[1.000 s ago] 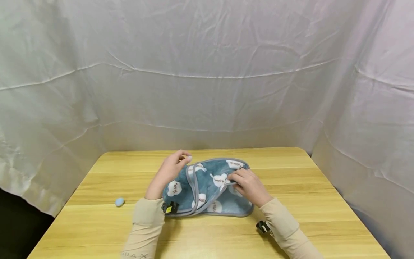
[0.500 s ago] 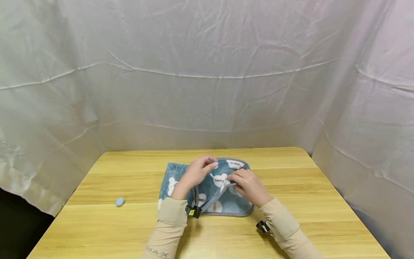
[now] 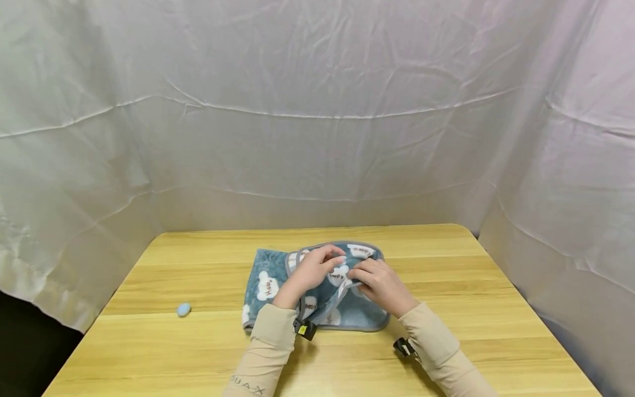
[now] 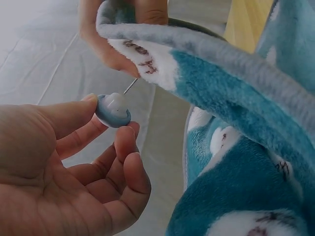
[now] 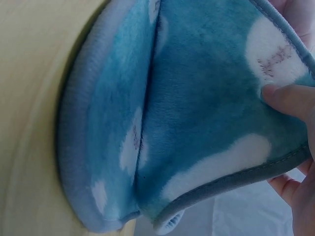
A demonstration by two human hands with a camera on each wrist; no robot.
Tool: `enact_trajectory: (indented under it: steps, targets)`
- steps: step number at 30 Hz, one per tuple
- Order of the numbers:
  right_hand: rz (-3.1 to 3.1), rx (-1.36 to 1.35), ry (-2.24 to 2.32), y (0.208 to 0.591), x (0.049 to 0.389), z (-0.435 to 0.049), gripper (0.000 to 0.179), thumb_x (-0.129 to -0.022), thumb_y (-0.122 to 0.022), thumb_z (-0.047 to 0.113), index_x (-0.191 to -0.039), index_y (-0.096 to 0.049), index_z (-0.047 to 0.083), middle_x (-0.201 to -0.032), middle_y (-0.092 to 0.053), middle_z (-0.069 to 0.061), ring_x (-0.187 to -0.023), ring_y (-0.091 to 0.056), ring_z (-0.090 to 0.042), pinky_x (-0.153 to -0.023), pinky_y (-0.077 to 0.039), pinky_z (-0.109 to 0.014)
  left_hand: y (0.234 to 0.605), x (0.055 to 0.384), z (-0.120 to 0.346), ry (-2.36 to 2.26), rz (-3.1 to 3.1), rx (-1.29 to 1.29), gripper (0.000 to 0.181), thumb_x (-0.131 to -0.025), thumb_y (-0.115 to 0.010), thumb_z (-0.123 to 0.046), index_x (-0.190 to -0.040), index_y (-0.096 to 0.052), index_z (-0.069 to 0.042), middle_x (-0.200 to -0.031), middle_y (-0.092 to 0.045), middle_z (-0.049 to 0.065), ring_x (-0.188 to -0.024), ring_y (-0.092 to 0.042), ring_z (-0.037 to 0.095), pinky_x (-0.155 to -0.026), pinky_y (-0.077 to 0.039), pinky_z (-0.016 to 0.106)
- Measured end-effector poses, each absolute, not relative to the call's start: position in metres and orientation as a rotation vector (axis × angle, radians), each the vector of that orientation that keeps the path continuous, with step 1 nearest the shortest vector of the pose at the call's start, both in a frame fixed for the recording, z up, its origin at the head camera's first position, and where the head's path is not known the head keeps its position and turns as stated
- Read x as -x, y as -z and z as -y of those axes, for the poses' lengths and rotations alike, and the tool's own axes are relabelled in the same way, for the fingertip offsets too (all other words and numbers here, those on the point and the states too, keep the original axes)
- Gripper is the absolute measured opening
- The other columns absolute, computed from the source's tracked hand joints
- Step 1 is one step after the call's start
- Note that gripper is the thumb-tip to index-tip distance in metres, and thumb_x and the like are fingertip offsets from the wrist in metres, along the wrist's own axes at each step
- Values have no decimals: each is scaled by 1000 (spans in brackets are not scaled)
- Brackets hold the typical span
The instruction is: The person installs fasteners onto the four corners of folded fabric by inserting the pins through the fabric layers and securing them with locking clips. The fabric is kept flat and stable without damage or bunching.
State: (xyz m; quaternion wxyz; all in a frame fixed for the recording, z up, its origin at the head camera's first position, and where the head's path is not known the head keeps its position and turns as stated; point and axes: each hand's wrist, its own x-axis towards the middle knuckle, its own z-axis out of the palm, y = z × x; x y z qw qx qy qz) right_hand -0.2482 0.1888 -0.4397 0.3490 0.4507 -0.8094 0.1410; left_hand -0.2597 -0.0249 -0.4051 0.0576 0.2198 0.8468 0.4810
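My left hand (image 3: 313, 269) pinches a small round blue cap with a white centre (image 4: 114, 110) between thumb and fingers. Its other fingers are curled loosely below. A thin metal pin (image 4: 131, 85) sticks out of the cloth's edge, its end right at the cap. That cloth is a teal fleece blanket (image 3: 368, 317) with grey edging and white bear shapes lettered "Happy". My right hand (image 3: 381, 284) pinches a raised corner of the blanket, thumb on the fleece and fingers behind. The hands are close together over the blanket's right half.
A second small light-blue round piece (image 3: 184, 309) lies on the wooden table (image 3: 149, 353), left of the blanket. Black wrist cameras (image 3: 305, 329) sit on both beige sleeves. A pale grey curtain (image 3: 317, 154) hangs behind and beside the table.
My left hand has moved right across the blanket until it is beside the right hand, uncovering the blanket's left part. The right hand keeps its grip on the corner, almost still.
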Motion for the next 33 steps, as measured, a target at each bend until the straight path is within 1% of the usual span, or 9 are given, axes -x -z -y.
enact_trajectory:
  steps: [9,15,17,20,22,24,27,33]
  targets:
    - [2096,-1167,-360,439,248,-189,30,-68,-83,5,-93,-71,15,-92,-69,2,-84,-61,-14,-68,-46,-30,405,260,24,-1429,-2544,-691,33,-103,-49,-29,-127,-60,-10,-101,-64,24,-89,-61,41,-66,-45,31]
    - [2099,-1165,-360,440,246,-189,31,-68,-83,5,-94,-71,15,-93,-70,3,-85,-62,-14,-69,-47,-30,407,260,24,-1421,-2527,-715,33,-103,-50,-29,-127,-61,-10,-102,-65,21,-90,-62,38,-69,-48,31]
    - [2106,-1157,-366,440,246,-189,31,-68,-83,5,-95,-70,15,-94,-70,3,-86,-62,-14,-70,-47,-31,408,260,24,-1420,-2517,-726,33,-103,-49,-28,-127,-61,-10,-103,-66,19,-91,-63,38,-71,-49,33]
    - [2115,-1140,-375,441,246,-188,32,-68,-82,5,-96,-69,14,-93,-69,2,-86,-61,-14,-70,-47,-31,408,260,24,-1431,-2493,-739,33,-103,-49,-28,-127,-61,-9,-105,-66,17,-94,-63,36,-77,-53,43]
    - [2113,-1130,-382,441,246,-188,32,-68,-82,6,-96,-67,14,-92,-68,2,-86,-61,-14,-69,-46,-31,408,260,24,-1441,-2476,-742,32,-103,-49,-28,-126,-62,-9,-107,-66,15,-96,-63,36,-82,-52,49]
    - [2106,-1122,-384,441,247,-187,32,-68,-82,8,-95,-66,14,-90,-67,2,-85,-61,-14,-69,-46,-31,409,259,24,-1453,-2465,-743,32,-103,-49,-27,-126,-62,-9,-109,-66,13,-97,-63,35,-85,-52,53]
    - [2096,-1113,-381,441,247,-187,32,-67,-82,8,-93,-65,14,-88,-66,2,-84,-60,-14,-69,-45,-31,409,259,24,-1462,-2463,-739,31,-103,-50,-26,-126,-62,-9,-110,-66,10,-99,-63,35,-86,-52,53]
    - [2094,-1102,-376,441,249,-187,33,-65,-82,7,-92,-64,14,-87,-65,2,-82,-59,-14,-70,-45,-31,410,260,25,-1457,-2474,-737,31,-102,-51,-26,-125,-63,-9,-114,-66,11,-99,-64,34,-85,-52,52]
